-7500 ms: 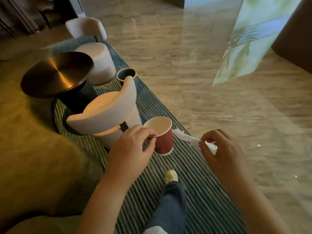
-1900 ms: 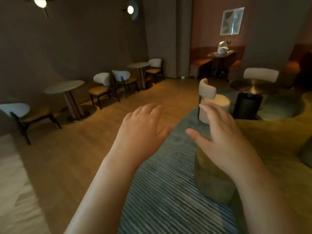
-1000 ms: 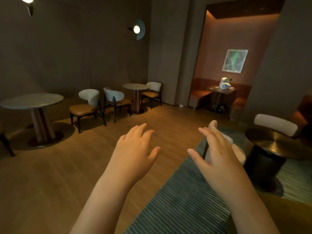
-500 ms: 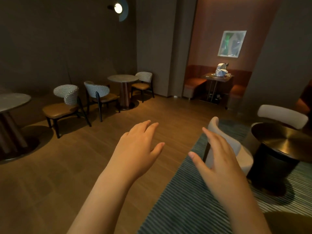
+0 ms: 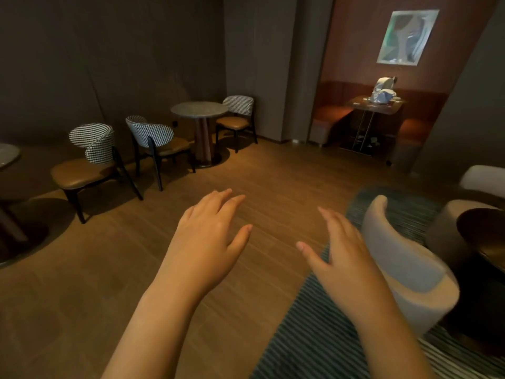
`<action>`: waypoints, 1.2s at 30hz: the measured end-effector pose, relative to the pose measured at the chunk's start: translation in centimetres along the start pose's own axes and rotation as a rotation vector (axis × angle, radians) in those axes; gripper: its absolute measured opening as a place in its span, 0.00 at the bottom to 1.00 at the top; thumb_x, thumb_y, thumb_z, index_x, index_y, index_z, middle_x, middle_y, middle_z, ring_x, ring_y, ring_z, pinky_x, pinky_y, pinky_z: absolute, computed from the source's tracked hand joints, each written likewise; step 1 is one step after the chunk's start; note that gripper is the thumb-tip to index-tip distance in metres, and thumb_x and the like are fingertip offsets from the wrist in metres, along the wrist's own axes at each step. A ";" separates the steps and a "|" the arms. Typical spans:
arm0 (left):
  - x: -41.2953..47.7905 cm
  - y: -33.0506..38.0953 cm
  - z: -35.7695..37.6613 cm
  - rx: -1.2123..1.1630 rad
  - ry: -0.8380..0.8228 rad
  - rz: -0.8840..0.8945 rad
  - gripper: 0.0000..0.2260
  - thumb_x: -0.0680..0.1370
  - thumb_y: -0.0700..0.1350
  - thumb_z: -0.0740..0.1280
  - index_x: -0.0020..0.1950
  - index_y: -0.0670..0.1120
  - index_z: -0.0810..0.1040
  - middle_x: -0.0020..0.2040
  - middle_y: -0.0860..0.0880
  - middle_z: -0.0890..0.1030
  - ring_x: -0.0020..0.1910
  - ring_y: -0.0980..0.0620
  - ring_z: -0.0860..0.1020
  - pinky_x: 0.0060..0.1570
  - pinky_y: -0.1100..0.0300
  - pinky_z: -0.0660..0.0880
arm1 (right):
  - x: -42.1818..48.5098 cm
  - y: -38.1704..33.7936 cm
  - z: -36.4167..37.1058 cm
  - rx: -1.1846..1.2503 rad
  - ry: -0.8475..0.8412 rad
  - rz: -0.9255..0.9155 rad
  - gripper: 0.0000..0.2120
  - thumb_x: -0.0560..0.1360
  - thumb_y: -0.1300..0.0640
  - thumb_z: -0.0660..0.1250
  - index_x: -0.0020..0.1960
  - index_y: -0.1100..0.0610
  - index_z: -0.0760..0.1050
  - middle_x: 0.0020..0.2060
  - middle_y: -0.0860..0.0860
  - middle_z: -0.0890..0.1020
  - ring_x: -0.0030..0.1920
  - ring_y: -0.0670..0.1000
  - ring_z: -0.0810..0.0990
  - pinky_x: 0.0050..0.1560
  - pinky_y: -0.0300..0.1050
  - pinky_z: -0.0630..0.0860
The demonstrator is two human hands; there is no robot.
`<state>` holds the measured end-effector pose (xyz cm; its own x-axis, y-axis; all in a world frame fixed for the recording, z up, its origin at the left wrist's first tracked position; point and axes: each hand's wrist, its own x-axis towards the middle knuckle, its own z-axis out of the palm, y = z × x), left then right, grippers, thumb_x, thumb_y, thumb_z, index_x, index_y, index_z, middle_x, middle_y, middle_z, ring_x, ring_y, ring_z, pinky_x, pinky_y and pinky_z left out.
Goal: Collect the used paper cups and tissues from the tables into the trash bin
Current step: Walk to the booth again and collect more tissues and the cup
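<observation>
Both my hands are held out in front of me over the wooden floor, empty. My left hand (image 5: 210, 236) has its fingers straight and spread, palm down. My right hand (image 5: 338, 255) is also flat with fingers extended, beside a white low chair (image 5: 410, 272). No paper cup, tissue or trash bin shows in this view. A round grey table (image 5: 199, 109) stands by the far wall, with nothing visible on its top. A small brown table (image 5: 378, 105) in the back alcove carries a white and blue bundle (image 5: 384, 90) and small items I cannot make out.
Houndstooth-backed chairs (image 5: 93, 157) with tan seats flank the round table. A striped rug (image 5: 314, 335) covers the floor at the right, with a dark round table (image 5: 483, 233) and another white chair (image 5: 483, 179) on it. Another table edge (image 5: 6, 155) shows at far left.
7.5 s ago my hands held a red cup and a tissue; now they are empty. Over the last second the view has swung left and down, and both hands stay spread.
</observation>
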<state>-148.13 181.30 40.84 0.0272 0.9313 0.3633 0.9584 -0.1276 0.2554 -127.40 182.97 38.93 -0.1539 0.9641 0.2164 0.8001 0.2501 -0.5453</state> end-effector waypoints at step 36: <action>79.8 -3.7 33.7 -0.099 -0.064 0.176 0.25 0.79 0.56 0.59 0.75 0.56 0.59 0.74 0.56 0.61 0.73 0.57 0.56 0.69 0.56 0.57 | 77.2 28.9 4.6 -0.011 0.220 0.152 0.34 0.76 0.42 0.61 0.76 0.46 0.51 0.74 0.43 0.57 0.72 0.43 0.54 0.65 0.36 0.52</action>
<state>-139.89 267.60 38.71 0.2130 0.9109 0.3533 0.9046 -0.3205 0.2809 -118.78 265.03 36.17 0.0972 0.9475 0.3047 0.8107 0.1022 -0.5765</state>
